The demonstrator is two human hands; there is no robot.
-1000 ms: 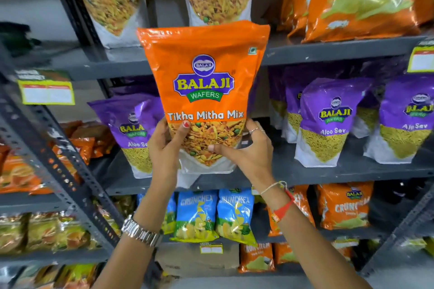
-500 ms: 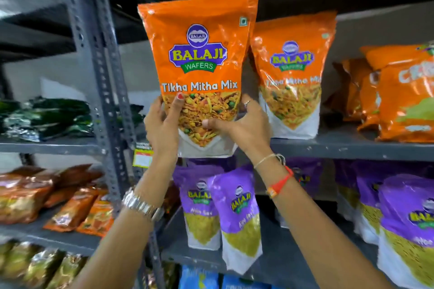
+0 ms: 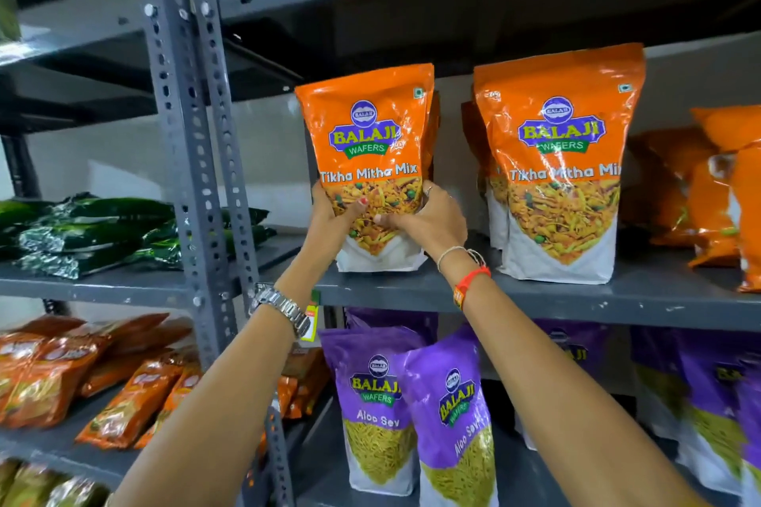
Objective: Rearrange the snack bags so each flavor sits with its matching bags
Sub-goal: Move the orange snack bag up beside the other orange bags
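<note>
Tikha Mitha Mix bag, orange, stands upright on the grey shelf, base touching the shelf board. Left hand and right hand each clasp its lower half, one grip per side, thumbs across the front. Matching orange bags stand just beside it to the right. Purple Aloo Sev bags occupy the shelf below.

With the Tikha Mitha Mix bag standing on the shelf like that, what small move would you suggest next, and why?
Probably let go. The held Tikha Mitha Mix bag appears to stand upright on the grey shelf, beside the matching orange bag, with both the left hand and right hand clasping its lower half.
</note>
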